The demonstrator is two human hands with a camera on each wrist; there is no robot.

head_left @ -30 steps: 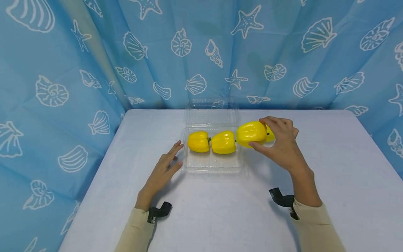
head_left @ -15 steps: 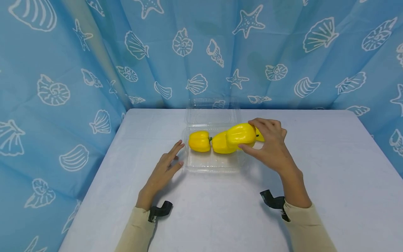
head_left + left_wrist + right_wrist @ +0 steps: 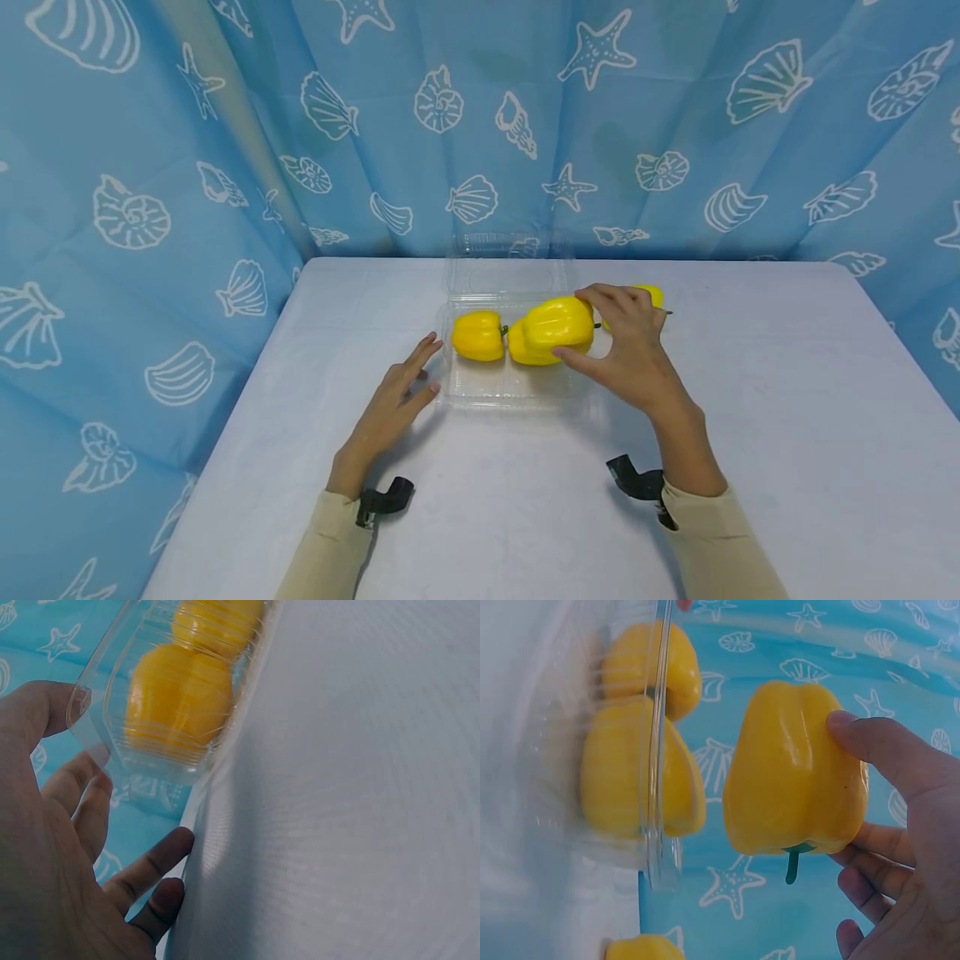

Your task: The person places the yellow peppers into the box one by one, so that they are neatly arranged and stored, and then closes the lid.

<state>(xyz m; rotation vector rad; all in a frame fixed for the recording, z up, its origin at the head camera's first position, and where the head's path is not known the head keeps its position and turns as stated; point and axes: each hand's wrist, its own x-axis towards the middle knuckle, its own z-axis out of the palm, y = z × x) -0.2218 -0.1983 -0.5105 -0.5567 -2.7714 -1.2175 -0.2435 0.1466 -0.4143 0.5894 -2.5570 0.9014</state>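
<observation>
A yellow bell pepper (image 3: 795,769) with a short green stem is held by my right hand (image 3: 633,342), thumb on one side and fingers on the other. It hangs over the right part of a clear plastic clamshell box (image 3: 510,398). Inside the box lie two more yellow bell peppers, the left bell pepper (image 3: 477,336) fully visible and the other bell pepper (image 3: 615,776) partly covered by the held one in the head view. My left hand (image 3: 388,408) has its fingers extended at the box's left edge, with thumb and fingertips right at the rim in the left wrist view.
Behind my right hand another yellow bell pepper (image 3: 650,295) lies on the white table (image 3: 787,375), partly hidden. The box's transparent lid (image 3: 510,271) stands open toward the blue seashell curtain (image 3: 510,125) behind the table.
My right hand has carried the held bell pepper left, from beside the box to over the second bell pepper. The bell pepper behind it shows more on the right. My left hand stays put.
</observation>
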